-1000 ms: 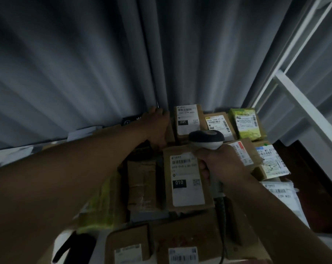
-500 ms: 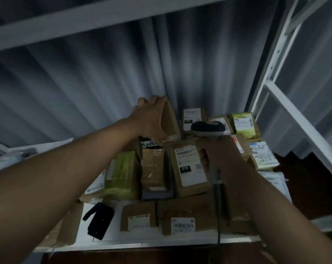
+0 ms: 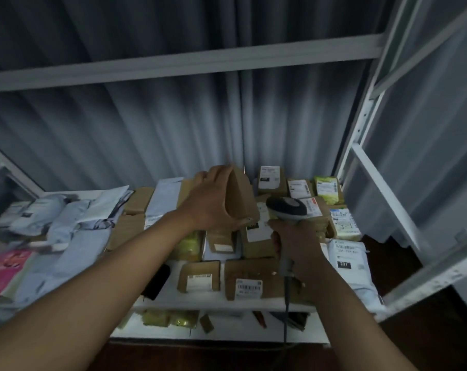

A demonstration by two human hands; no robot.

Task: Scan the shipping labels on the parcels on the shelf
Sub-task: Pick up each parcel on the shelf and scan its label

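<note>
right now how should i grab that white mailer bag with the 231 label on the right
Pinch the white mailer at its near right edge, coming from the right. It lies flat and soft at the shelf end, label up, so an edge grip keeps the label clear.

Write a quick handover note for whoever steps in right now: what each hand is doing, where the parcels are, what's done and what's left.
Left hand grips a brown cardboard parcel, lifted and tilted above the pile; its label is not visible.
Right hand holds the barcode scanner by its handle, head beside the lifted parcel.
Other parcels lie label-up on the white shelf, grey mailer bags at left.
Done: cannot tell which labels are scanned.
Left: find the held parcel's label, scan it, then the rest.
</note>
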